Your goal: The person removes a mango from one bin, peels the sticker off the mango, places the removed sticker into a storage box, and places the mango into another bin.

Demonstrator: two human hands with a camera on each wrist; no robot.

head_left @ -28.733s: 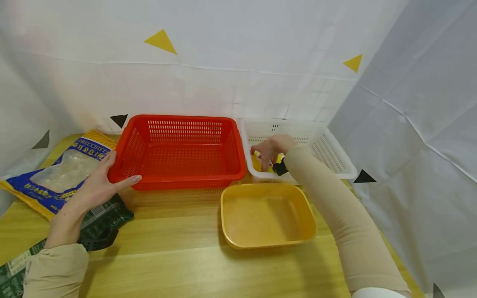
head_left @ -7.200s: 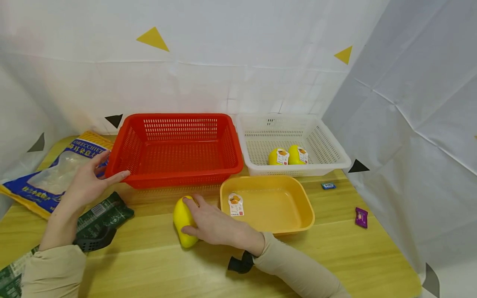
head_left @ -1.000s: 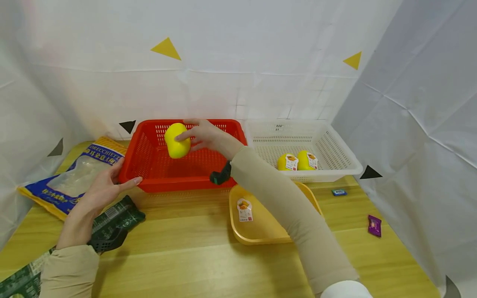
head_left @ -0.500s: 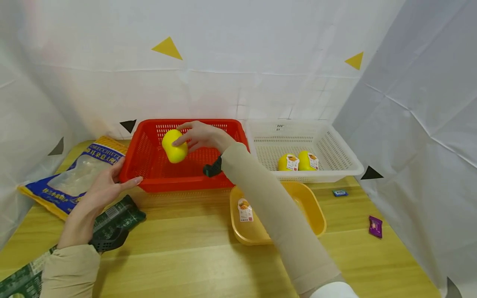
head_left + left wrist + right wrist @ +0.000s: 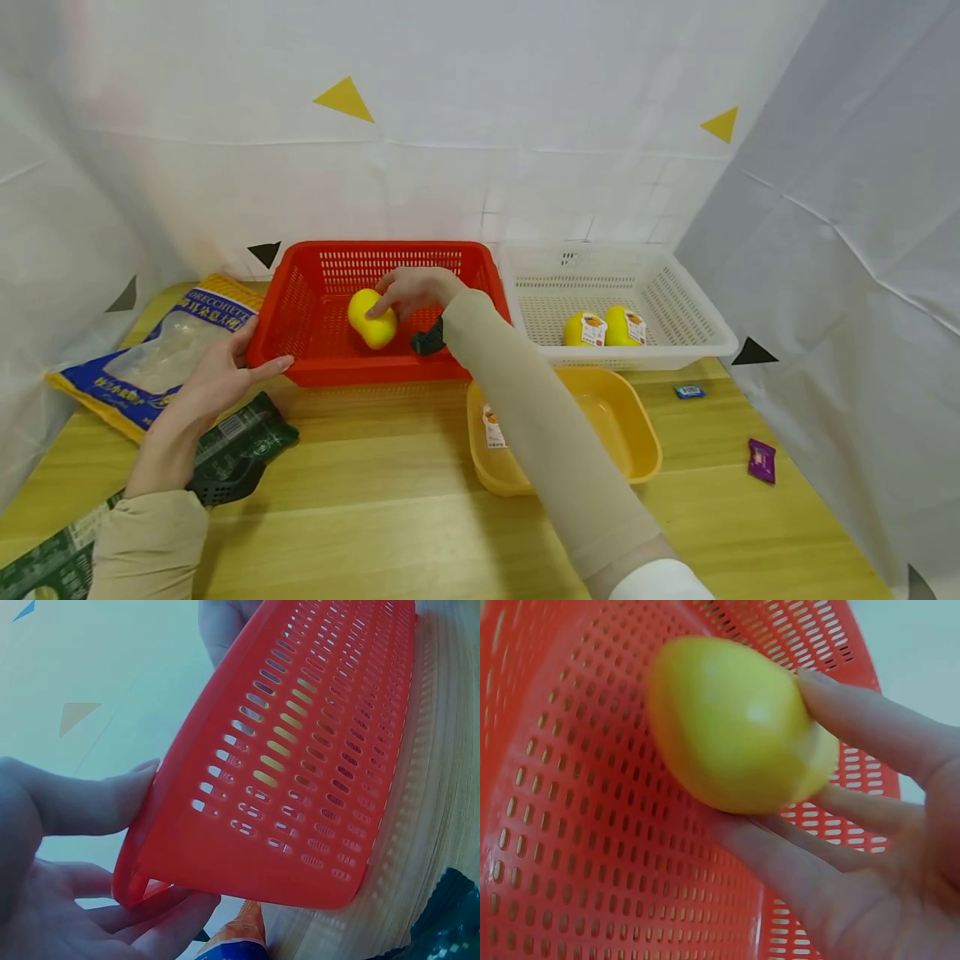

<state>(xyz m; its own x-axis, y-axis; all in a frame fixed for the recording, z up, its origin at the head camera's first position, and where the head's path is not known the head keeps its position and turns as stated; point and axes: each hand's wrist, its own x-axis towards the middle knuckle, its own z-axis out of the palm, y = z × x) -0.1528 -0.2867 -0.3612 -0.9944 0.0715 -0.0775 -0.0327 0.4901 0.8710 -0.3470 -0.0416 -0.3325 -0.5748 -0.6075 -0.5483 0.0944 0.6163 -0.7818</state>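
My right hand [image 5: 416,292] holds a yellow mango [image 5: 372,320] inside the red basket [image 5: 390,371], low over its holed floor. In the right wrist view the thumb lies on one side of the mango [image 5: 735,727] and the fingers on the other. My left hand [image 5: 217,375] grips the basket's left rim, with the thumb over the front corner; the left wrist view shows thumb and fingers pinching the red rim [image 5: 161,787]. Yellow shows through the basket's slots there. Two more mangoes [image 5: 625,327] with stickers lie in the white basket [image 5: 693,354] to the right.
A yellow tray [image 5: 645,433] with a mango sticker [image 5: 494,427] inside stands in front, partly under my right forearm. Two small wrapped candies, one blue [image 5: 689,392], one purple [image 5: 762,461], lie at right. A blue pasta bag [image 5: 161,358] and a green packet [image 5: 243,433] lie at left.
Over the last second my right hand has lowered the mango deeper into the red basket. Some seconds ago it held the mango on the table. The left hand stays on the rim.
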